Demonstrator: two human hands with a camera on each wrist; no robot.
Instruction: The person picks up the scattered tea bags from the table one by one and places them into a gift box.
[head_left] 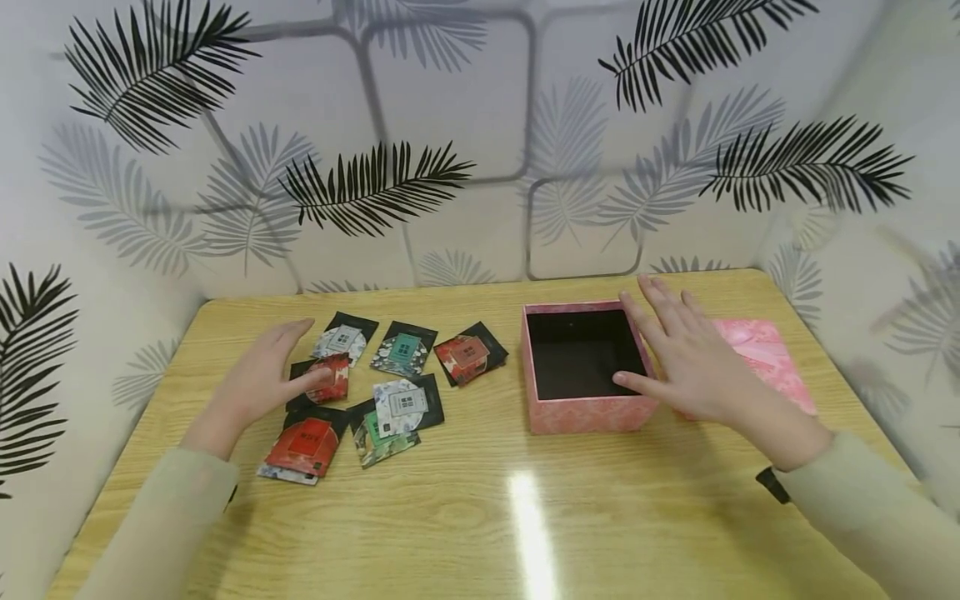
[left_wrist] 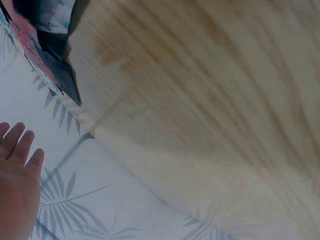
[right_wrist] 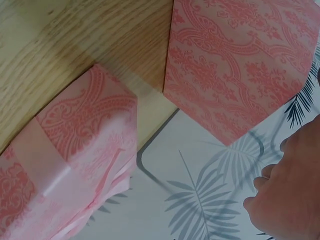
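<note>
My left hand point(head_left: 258, 379), fingers extended and thumb apart, hovers at the left edge of a group of flat sachets. Its thumb overlaps a red and black sachet point(head_left: 341, 375) in the head view. Below lies another red sachet point(head_left: 306, 443) atop a pale one. A white floral sachet point(head_left: 407, 403) overlaps a green one point(head_left: 378, 446). Spread fingers of my right hand point(head_left: 686, 358) are at the right side of an uncovered pink patterned box point(head_left: 588, 415) with a black interior. Neither hand holds anything. The right wrist view shows the box's patterned side point(right_wrist: 240, 65).
Right of the box lies a pink lid point(head_left: 772, 358), with a pale ribbon point(right_wrist: 47, 155) across it. Three more sachets lie along the back, one with a teal label point(head_left: 405, 350). A leaf-print cloth point(head_left: 465, 225) hangs behind the wooden table point(head_left: 420, 533).
</note>
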